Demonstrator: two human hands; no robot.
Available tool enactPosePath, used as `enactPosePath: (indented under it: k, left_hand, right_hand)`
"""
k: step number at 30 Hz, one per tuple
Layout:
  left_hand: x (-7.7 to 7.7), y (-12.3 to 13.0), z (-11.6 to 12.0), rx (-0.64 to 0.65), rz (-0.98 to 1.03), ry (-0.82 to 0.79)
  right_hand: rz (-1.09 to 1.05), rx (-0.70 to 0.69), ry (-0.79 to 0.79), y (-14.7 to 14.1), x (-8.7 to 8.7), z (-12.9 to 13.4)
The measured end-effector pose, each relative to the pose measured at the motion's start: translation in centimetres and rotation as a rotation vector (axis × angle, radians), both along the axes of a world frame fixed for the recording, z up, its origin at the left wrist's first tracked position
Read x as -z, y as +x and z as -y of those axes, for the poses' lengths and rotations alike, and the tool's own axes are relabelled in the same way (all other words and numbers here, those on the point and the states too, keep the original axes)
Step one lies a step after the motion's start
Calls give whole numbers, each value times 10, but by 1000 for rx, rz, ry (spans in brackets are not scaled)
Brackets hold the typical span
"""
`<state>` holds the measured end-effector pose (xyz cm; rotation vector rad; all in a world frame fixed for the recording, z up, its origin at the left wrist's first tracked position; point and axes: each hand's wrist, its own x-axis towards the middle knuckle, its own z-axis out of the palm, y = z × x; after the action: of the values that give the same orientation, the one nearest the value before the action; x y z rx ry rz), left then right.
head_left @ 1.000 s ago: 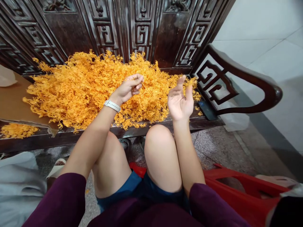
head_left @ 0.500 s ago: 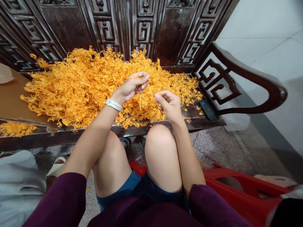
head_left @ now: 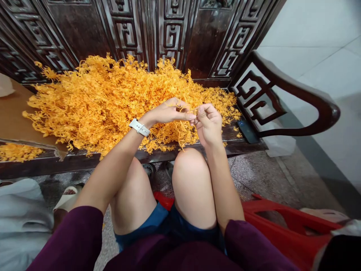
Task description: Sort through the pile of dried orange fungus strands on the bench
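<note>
A big heap of orange plastic flower sprigs lies on the seat of a dark wooden bench. In front of the heap's right part, my left hand is closed on a thin orange sprig, whose stem dangles below the fingers toward my knee. My right hand pinches at the same spot, its fingertips meeting the left thumb and forefinger. A small orange piece shows between the two hands; its exact shape is hidden by the fingers.
Smaller loose orange pieces lie at the bench's right end, near a dark phone and the curved armrest. Cardboard leans at the left. A red plastic stool stands at lower right. Another person's sandalled foot shows at lower left.
My left hand has come down and to the right, and my right hand has turned upward. Their fingertips, apart before, now meet at the orange sprig.
</note>
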<state>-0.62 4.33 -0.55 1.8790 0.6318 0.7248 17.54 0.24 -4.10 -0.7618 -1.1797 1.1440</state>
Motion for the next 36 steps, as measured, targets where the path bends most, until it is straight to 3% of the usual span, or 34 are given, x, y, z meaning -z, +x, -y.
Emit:
enactPosePath:
  k: [6,10,13,15,18,20,23,25,27,29,31,33,36]
  left_hand:
    - [-6,-5,2,192,12,-10]
    - [-9,-5,6,212,53,-23]
    - [-10,-8,6,241,146,-45]
    - [-11,-12,7,197,253,-69]
    - [-12,-20,6,-3,329,-91]
    - [-10,-25,2,-83,342,-104]
    - [-1,-32,-8,-64,358,-169]
    - [6,-35,-14,-56,362,-223]
    - [10,-36,-18,-62,386,-264]
    - [11,-35,-19,-69,412,-288]
    - [10,-33,-17,-81,422,-305]
    - [8,-30,-14,-93,407,-307]
    - [7,-24,-12,-94,367,-259]
  right_hand:
    - [-72,-224,-70,1,-9,6]
    - [-131,-354,-79,0,-15,10]
    - [-187,-366,-2,3,-18,8]
    - [-284,-306,85,9,-20,6]
    - [-363,-276,167,18,-22,8]
    - [-291,-399,182,23,-21,13]
    - [-10,-735,222,25,-16,20]
    - [66,-861,233,25,-13,19]
    - [-102,-710,174,25,-13,13]
    - [-348,-361,52,26,-14,3]
    - [-432,-117,-69,28,-14,-7]
    - [-393,-12,-158,28,-12,-10]
    - [-207,8,-182,20,-9,-4]
